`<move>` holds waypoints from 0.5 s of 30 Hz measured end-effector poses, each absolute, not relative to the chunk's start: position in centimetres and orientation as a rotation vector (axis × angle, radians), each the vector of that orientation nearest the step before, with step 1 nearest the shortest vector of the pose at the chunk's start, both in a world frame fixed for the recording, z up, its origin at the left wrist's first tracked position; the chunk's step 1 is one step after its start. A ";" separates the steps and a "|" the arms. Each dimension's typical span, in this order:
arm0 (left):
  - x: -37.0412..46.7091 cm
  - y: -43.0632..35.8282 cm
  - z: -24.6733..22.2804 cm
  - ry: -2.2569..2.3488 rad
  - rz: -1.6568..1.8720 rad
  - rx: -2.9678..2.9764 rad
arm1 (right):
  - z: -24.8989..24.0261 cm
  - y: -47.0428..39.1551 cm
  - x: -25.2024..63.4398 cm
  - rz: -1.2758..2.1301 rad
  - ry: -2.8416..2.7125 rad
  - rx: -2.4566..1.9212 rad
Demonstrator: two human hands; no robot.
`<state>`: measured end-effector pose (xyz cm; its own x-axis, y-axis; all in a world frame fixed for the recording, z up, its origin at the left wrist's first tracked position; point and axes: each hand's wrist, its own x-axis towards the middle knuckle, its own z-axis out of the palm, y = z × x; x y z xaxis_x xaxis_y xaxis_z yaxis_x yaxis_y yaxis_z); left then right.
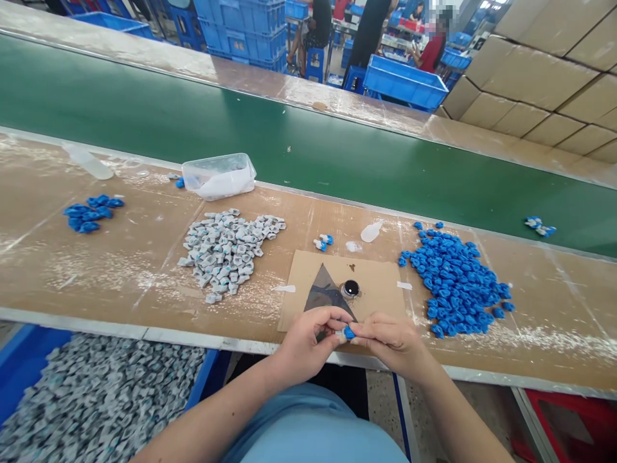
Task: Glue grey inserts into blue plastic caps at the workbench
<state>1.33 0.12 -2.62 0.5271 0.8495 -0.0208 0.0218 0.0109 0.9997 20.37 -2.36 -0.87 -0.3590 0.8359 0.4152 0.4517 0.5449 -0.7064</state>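
My left hand and my right hand meet at the near edge of the bench, over a brown cardboard sheet. Between their fingertips sits a small blue plastic part, pinched from both sides, with a bit of grey-white showing on the left side. A heap of grey-white parts lies to the left of the hands. To the right spreads a heap of blue parts. A small black round cap and a dark triangle patch are on the cardboard just beyond my fingers.
A clear plastic tub stands by the green conveyor belt. A smaller blue pile lies far left. A blue bin of grey parts sits below the bench at left. People, blue crates and cartons are beyond the belt.
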 end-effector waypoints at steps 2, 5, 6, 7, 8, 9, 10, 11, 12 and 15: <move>1.6 -0.3 -3.0 0.822 0.801 1.335 | -1.6 -2.8 19.8 0.603 -1.864 -1.084; 1.8 -0.4 -3.3 0.818 0.809 1.250 | -2.9 -3.6 19.2 0.625 -1.655 -1.152; 1.8 -0.4 -3.3 0.807 0.801 1.247 | -3.2 -3.9 19.1 0.649 -1.606 -1.176; 1.7 -0.3 -3.3 0.797 0.793 1.263 | -3.3 -4.0 19.2 0.681 -1.565 -1.203; 1.6 -0.1 -3.2 0.789 0.780 1.308 | -3.4 -4.1 19.2 0.721 -1.530 -1.230; 1.4 0.0 -3.0 0.791 0.765 1.380 | -3.5 -4.2 19.4 0.770 -1.500 -1.251; 1.2 0.2 -2.8 0.795 0.737 1.476 | -3.5 -4.3 19.5 0.825 -1.468 -1.267; 1.0 0.3 -2.7 0.791 0.686 1.588 | -3.5 -4.4 19.5 0.888 -1.435 -1.278; 0.7 0.4 -2.5 0.777 0.619 1.701 | -3.6 -4.5 19.6 0.959 -1.397 -1.284; 0.1 0.3 -2.4 0.706 0.392 1.923 | -3.8 -4.8 19.3 1.221 -1.257 -1.277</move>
